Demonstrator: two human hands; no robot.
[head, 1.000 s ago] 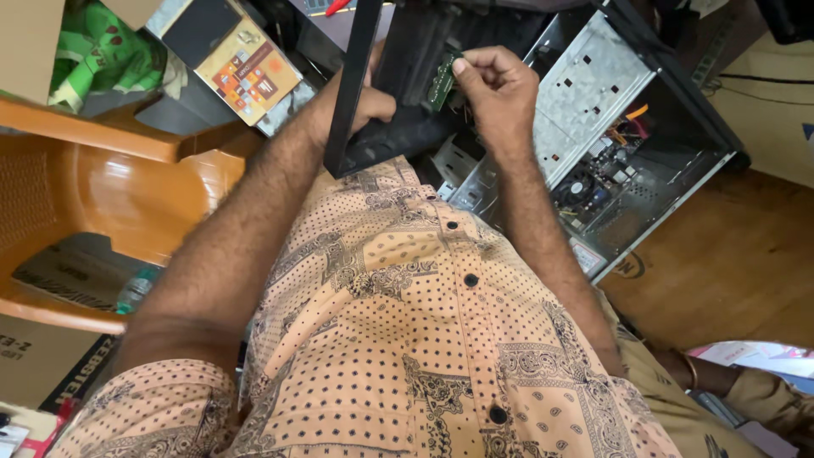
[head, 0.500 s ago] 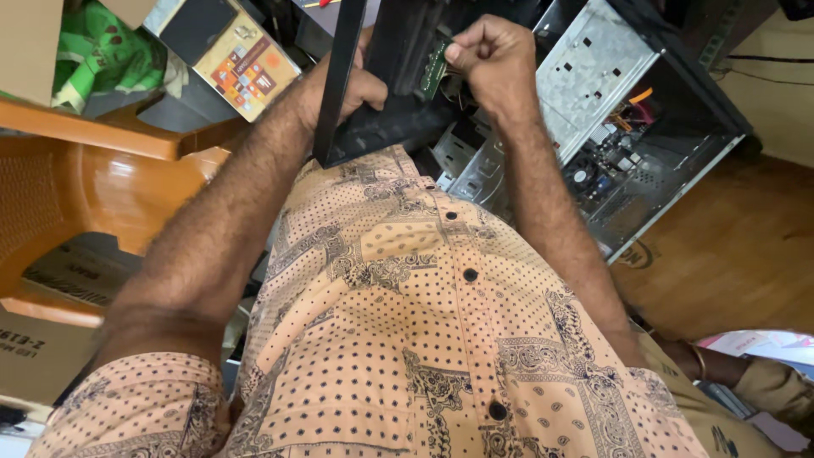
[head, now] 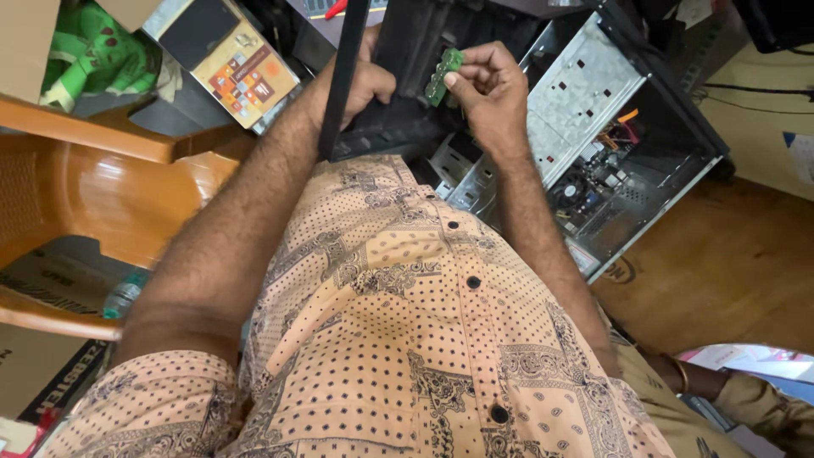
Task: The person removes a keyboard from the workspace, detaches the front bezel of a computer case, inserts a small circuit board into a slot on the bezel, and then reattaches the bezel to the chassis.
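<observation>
Green circuit card (head: 443, 75) pinched in right hand (head: 487, 89); left hand (head: 366, 83) grips black panel's (head: 343, 76) edge.

two hands (head: 373, 85), one green circuit board (head: 443, 75), one open computer case (head: 627, 153), one orange chair (head: 102, 195)

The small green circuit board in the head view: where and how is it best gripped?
Probably by its long edges, pinched from the near end, as the right hand now does. The green circuit board is thin, narrow and stands tilted on edge, so its flat faces with parts stay untouched. The left hand steadies the black case panel.
</observation>
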